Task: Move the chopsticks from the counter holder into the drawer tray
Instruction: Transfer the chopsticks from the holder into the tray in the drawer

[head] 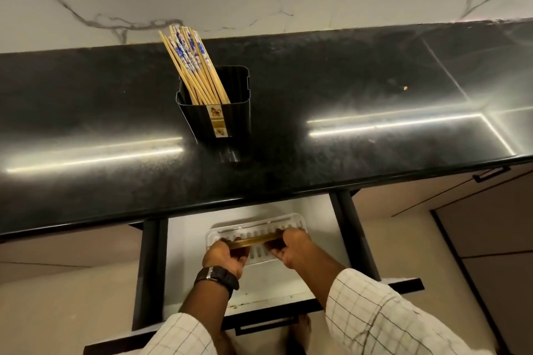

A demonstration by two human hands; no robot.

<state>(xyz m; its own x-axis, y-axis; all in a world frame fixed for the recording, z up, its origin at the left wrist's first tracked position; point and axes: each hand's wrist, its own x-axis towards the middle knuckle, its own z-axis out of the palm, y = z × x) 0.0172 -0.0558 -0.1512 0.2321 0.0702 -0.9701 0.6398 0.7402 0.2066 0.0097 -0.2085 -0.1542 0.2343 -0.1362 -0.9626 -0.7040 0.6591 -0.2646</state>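
A black ribbed holder [219,112] stands on the black counter with several wooden chopsticks [191,66] leaning left out of it, their tops patterned blue and white. Below, a drawer is pulled out with a white slotted tray [288,222] inside. Over that tray, both hands grip one bundle of chopsticks [255,240] lying crosswise. My left hand [226,258], with a dark wristwatch, is closed on the bundle's left end. My right hand [291,248] is closed on its right end. Fingers hide both ends of the bundle.
The open drawer [184,239] has black side rails and a black front with a handle near my body. The glossy counter edge [202,204] overhangs the drawer's back. A small crumb [405,88] lies on the counter at right. A marble wall rises behind.
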